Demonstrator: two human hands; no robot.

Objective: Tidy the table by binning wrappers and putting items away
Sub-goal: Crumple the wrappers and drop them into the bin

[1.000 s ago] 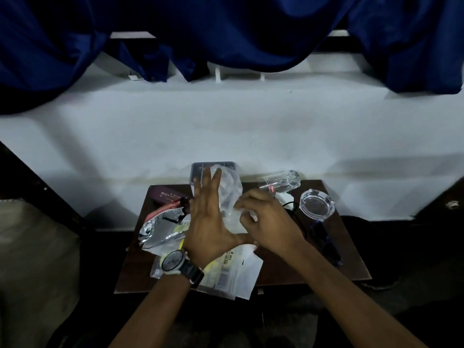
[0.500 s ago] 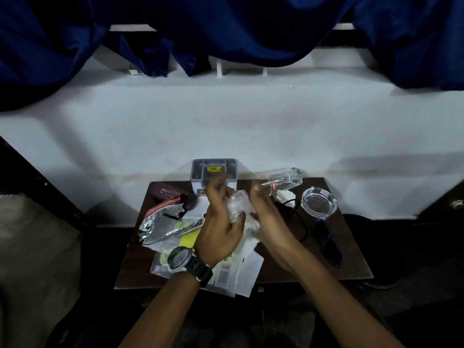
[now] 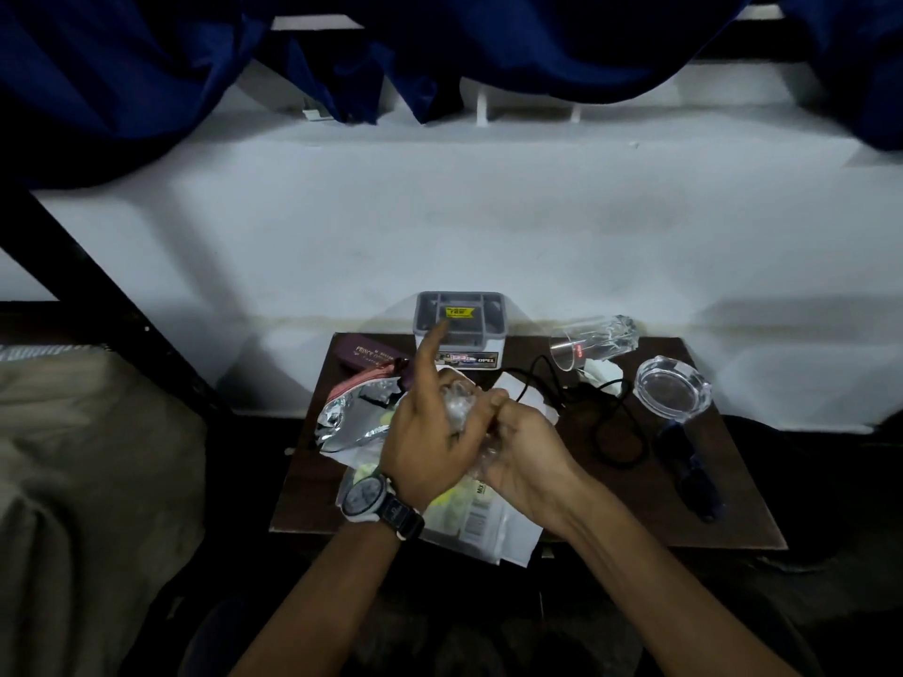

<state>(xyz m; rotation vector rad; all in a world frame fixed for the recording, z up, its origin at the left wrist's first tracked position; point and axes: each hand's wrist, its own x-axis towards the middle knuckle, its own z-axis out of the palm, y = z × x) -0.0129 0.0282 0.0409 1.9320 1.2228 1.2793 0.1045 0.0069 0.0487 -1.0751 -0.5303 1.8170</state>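
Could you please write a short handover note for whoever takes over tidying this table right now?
Left hand and right hand: together crumpling a clear plastic wrapper above the table; left index finger sticks out.
Still on the table: foil packet, flat white packaging under the wrists, grey box, tipped-over glass, glass ashtray, black cable.
Done: nothing visibly binned; no bin in view.
Left: bin the wrappers, put the rest away.

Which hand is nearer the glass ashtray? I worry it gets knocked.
Right. The right hand is left of the glass ashtray, clear of it; the left hand is farther left, beyond the right.
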